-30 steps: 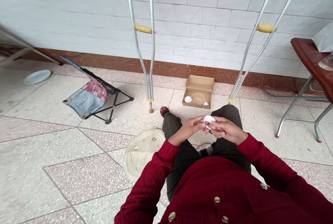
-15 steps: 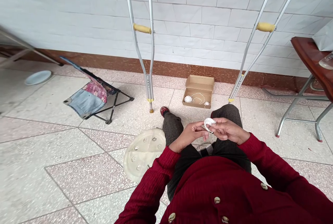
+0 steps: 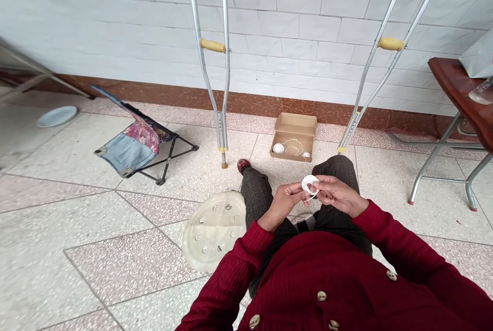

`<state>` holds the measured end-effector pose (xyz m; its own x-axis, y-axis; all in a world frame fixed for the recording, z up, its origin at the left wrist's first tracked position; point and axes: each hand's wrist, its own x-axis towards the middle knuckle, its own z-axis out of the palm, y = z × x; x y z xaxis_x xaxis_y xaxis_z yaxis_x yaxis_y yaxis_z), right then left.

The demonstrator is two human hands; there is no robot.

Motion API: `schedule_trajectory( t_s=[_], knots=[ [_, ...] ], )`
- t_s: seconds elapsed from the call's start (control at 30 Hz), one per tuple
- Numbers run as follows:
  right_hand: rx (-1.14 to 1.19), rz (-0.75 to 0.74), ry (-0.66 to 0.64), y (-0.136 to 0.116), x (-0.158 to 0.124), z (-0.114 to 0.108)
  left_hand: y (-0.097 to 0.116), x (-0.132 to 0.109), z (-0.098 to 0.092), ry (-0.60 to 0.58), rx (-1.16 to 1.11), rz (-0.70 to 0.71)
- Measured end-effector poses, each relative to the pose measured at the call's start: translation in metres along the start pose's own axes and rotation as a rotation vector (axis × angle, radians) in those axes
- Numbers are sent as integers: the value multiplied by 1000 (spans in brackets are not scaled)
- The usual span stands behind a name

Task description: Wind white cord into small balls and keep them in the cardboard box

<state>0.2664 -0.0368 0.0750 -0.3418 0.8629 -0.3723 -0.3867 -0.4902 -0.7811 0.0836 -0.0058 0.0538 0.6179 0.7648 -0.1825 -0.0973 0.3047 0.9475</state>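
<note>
Between my hands, above my lap, is a small round coil of white cord. My right hand pinches its right side between thumb and fingers. On the other side my left hand is closed with its fingertips at the coil's left edge. A short strand of cord shows below the coil near the left fingertips. On the floor ahead, an open cardboard box contains a white ball of cord, a smaller white bundle and a loose strand between them.
Two crutches lean on the tiled wall, a left crutch and a right crutch. A folding chair stands to the left. Beside my leg lies a round cream mat with holes. At right is a dark red stool.
The coil now faces up more fully, and a strand below it has come into view. My left hand has shifted slightly.
</note>
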Motion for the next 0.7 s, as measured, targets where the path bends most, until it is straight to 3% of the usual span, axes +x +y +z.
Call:
schedule_trajectory(
  t_s=[0.23, 0.47, 0.7],
  knots=[
    [-361, -146, -17, 2, -2, 1, -8, 3, -2, 33, -44, -32],
    [-338, -108, -43, -2, -6, -3, -6, 3, -1, -40, 4, -20],
    [-307, -91, 7, 0, -7, -6, 5, -3, -1, -199, 1, -33]
  ],
)
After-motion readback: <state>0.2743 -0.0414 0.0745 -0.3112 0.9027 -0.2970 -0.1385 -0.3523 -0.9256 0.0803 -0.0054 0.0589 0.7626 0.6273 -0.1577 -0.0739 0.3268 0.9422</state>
